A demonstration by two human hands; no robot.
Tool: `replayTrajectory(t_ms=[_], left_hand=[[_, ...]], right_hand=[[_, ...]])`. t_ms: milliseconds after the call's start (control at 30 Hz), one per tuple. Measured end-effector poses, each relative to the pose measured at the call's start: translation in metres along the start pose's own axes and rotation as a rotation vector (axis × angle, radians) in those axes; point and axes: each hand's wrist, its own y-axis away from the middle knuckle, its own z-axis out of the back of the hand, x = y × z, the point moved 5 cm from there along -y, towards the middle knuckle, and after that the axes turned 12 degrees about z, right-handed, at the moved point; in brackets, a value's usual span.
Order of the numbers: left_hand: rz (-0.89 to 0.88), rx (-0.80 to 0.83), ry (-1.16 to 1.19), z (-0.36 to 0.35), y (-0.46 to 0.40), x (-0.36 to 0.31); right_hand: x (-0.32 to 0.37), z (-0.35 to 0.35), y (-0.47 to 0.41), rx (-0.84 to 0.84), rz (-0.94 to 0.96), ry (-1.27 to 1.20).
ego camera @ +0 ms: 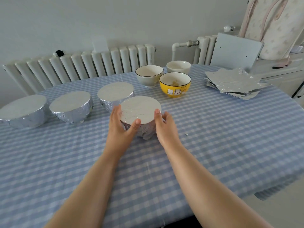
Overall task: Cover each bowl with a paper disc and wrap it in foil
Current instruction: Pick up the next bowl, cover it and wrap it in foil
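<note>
A foil-wrapped bowl [139,111] stands at the middle of the table between both hands. My left hand [120,125] cups its left side, thumb curled over the near rim. My right hand [164,125] grips its right side, thumb on the top edge. Three more foil-wrapped bowls [23,111] [71,106] [115,93] stand in a row to the left. Behind sit three uncovered bowls: a grey-green one [148,76], a white one [178,67] and a yellow one with cat pictures [175,85]. A stack of foil sheets [233,83] lies at the far right.
The table wears a blue checked cloth [213,145]. A white radiator [82,66] runs along the wall behind it. A high chair [263,38] stands at the back right. A tiny foil scrap [186,134] lies right of my right wrist.
</note>
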Motion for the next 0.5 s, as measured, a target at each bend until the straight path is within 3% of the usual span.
replayTrajectory(t_ms=[233, 500], left_hand=[[0.047, 0.145, 0.176, 0.006, -0.002, 0.004], [0.098, -0.024, 0.042, 0.005, 0.009, 0.006]], right_hand=[[0.0, -0.001, 0.011, -0.068, 0.064, -0.024], [0.016, 0.014, -0.009, 0.041, 0.054, 0.042]])
